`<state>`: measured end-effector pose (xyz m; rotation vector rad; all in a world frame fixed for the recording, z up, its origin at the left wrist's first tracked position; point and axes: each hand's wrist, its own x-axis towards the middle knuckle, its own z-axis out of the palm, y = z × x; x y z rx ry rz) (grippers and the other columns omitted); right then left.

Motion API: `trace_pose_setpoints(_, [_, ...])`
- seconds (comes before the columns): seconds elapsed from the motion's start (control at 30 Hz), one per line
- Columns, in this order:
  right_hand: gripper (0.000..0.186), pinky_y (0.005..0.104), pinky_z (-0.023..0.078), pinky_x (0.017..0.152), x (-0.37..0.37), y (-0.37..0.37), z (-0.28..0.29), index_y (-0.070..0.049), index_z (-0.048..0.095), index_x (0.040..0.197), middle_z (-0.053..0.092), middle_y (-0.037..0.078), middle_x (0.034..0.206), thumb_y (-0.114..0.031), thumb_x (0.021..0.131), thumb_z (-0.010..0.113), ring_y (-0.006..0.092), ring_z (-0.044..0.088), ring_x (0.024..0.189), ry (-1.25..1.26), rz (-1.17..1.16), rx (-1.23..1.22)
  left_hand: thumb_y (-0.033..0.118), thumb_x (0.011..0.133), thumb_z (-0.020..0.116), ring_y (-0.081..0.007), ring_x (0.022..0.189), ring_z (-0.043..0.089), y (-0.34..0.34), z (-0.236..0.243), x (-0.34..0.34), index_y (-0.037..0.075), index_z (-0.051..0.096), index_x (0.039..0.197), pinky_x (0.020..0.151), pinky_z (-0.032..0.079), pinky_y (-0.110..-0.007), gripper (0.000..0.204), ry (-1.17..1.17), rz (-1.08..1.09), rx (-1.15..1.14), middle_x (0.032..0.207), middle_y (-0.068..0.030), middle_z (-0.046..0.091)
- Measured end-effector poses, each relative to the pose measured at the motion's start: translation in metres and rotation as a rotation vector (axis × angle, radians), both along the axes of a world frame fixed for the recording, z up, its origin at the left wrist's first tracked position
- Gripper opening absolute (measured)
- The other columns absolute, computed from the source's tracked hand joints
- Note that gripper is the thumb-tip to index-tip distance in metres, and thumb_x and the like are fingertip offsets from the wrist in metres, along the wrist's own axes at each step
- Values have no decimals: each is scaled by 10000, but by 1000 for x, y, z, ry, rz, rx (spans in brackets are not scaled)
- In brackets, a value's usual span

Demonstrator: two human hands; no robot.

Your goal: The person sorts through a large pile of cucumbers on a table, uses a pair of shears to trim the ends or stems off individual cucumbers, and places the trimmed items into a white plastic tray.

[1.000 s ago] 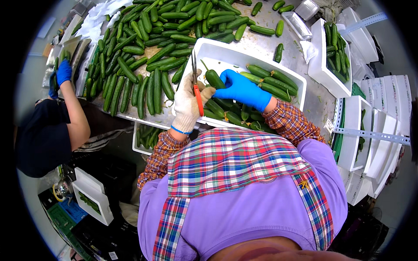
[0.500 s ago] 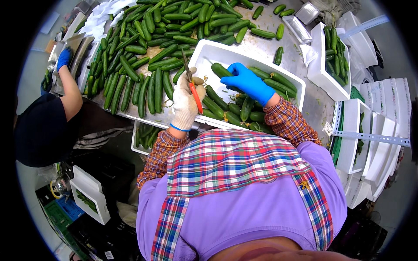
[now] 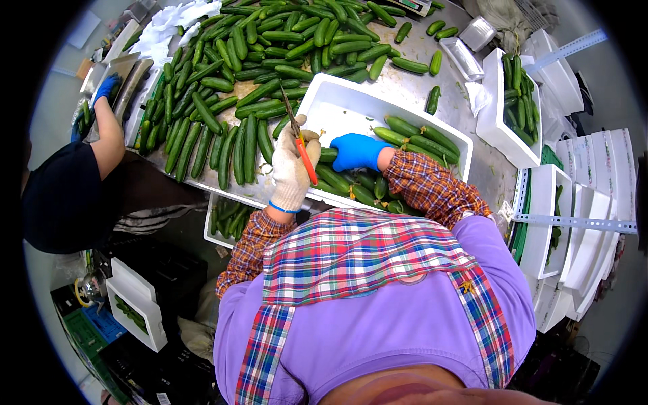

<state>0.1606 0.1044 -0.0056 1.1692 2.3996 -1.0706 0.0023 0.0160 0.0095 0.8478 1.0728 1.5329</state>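
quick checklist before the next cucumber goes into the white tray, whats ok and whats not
1. Right hand on a cucumber in the white tray: ok.
2. Left hand holding the orange-handled scissors, blades pointing away from the body: ok.
3. Free space in the tray's far half: ok.
4. Cucumber pile on the table within reach: ok.
5. Co-worker's blue-gloved hand far from the scissors: ok.
6. Firmness of the right hand's grip: cannot tell.

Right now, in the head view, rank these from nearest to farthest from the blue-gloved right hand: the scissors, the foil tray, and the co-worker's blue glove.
1. Scissors: just left of the right hand, held in the white-gloved left hand.
2. Foil tray: up and right on the table.
3. Co-worker's blue glove: far left, past the cucumber pile.
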Motion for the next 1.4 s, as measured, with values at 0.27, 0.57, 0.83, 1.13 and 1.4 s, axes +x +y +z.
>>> trace_pose_setpoints(0.27, [496,339,539,678,8,2,-15,-57,634,1178,686,169,946,-275,737,703,219,667,768,70,-196,-298,-24,860,606,-81,808,549,-3,5,1,-16,425,1321,719,460,-196,495,100,8,12,968,-39,586])
trace_pose_setpoints(0.57, [534,310,528,771,13,-4,2,-41,593,1232,674,140,1058,-248,761,736,197,654,840,248,-201,-338,-180,845,515,-113,831,550,1,3,2,-5,458,1288,745,489,-198,480,-167,15,-33,936,-50,542])
trace_pose_setpoints(0.83, [624,329,478,930,23,-8,23,-30,595,1244,668,123,1093,-291,721,812,222,624,1030,365,-421,-474,-27,859,644,-71,669,499,-9,8,1,-16,509,1223,621,445,-193,388,24,8,62,799,18,492])
trace_pose_setpoints(1.13, [636,500,341,1121,70,-14,60,3,290,1465,445,195,1411,-40,862,487,364,465,1290,1541,-718,-1080,169,843,751,-85,753,561,0,13,6,-18,457,1278,634,463,-210,557,-78,-191,-26,869,-36,589])
trace_pose_setpoints(1.4, [726,514,315,1142,60,-38,48,-29,284,1476,454,188,1399,12,781,489,338,468,1288,1760,-859,-921,130,842,733,-138,824,608,9,40,32,-33,464,1276,755,485,-252,536,277,-364,-68,914,-71,626])
